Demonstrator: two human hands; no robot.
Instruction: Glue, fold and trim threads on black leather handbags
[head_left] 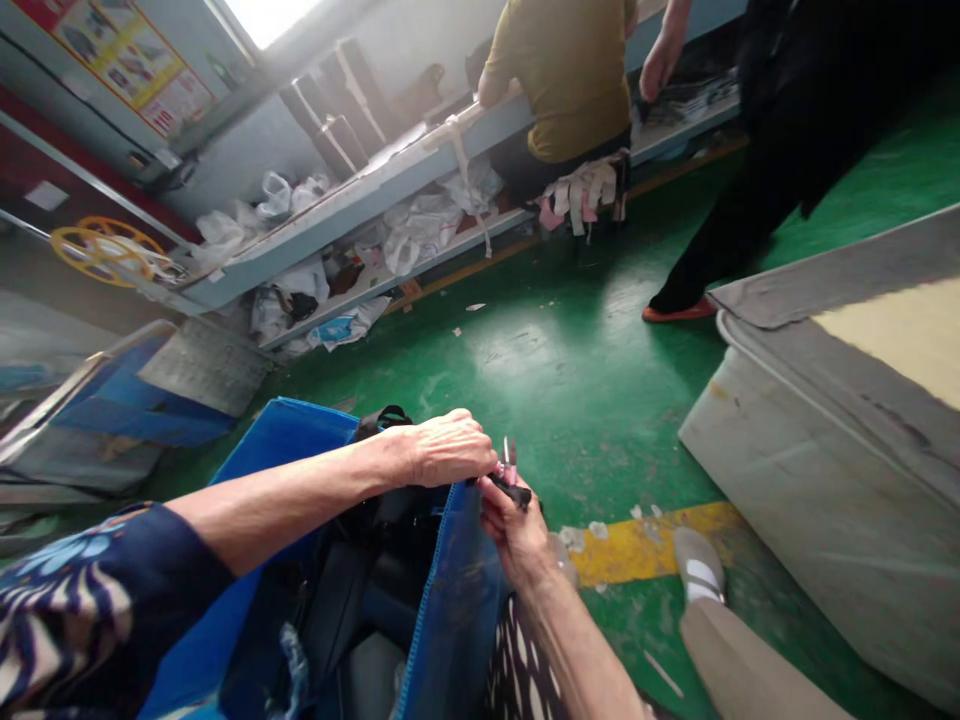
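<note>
My left hand (454, 448) reaches across from the left, its fingers closed on the end of a small dark piece (516, 492). Just below and to the right, my right hand (517, 530) is closed around small scissors (510, 455), whose blades point up and away, and the dark piece crosses its fingers. The two hands nearly meet over the rim of a blue bin (442, 560). Inside the bin lie several black items (337, 600), partly hidden by my left forearm.
A large pale bin (795, 450) stands on the right. One person in a yellow-green shirt (574, 80) sits at a long bench (300, 240); another person in dark trousers (757, 200) stands beyond. Plastic bags fill the bench shelf. Another blue bin (112, 400) is at left.
</note>
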